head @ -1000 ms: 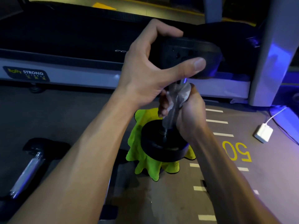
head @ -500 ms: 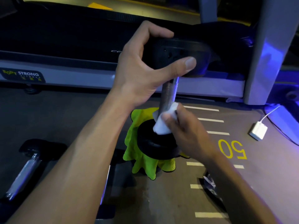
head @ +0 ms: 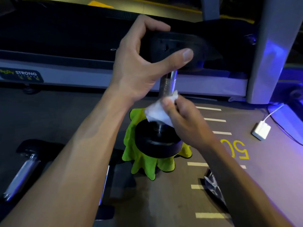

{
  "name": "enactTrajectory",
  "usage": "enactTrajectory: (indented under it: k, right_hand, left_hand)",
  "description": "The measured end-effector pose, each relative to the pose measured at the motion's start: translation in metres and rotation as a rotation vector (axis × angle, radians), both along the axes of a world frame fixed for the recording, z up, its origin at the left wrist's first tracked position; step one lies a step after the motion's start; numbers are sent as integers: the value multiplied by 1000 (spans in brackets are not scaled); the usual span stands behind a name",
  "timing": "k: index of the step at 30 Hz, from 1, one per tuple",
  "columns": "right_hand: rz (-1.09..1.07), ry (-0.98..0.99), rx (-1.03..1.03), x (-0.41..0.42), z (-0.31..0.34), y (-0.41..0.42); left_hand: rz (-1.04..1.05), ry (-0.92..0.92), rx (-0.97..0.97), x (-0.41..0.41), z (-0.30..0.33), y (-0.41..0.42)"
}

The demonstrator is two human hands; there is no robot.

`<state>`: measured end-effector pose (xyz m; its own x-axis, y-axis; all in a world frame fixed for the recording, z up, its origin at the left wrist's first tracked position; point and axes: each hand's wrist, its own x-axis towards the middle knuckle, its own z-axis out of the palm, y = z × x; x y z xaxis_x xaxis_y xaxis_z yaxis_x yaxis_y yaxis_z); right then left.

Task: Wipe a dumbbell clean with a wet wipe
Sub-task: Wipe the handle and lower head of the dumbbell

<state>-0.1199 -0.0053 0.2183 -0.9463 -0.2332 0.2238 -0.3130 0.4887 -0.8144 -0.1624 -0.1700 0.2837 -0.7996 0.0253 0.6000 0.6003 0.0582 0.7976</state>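
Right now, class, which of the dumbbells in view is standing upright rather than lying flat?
The dumbbell held by the left hand, wiped by the right hand. The other dumbbell lies on the floor.

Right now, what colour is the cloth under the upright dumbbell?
Bright lime green with a dark edge trim; the cloth shows best in the head view, below the dumbbell.

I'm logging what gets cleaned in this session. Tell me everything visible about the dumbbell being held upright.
The dumbbell stands upright, two round black ends joined by a shiny metal handle with a knurled grip. The left hand grips its top end, thumb across the front. The right hand presses a crumpled white wipe against the lower handle, just above the bottom end. That bottom end sits over a bright green cloth on the floor.
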Motion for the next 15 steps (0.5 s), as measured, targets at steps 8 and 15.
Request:
enactTrajectory:
  k: [8, 15]
  right_hand:
    - [336, -261, -76, -3, -9, 27]
    - [-196, -88, -14, 21, -14, -19]
  left_hand:
    - [-56, 14, -4, 6, 1, -8]
    - [-26, 5, -7, 10, 2, 3]
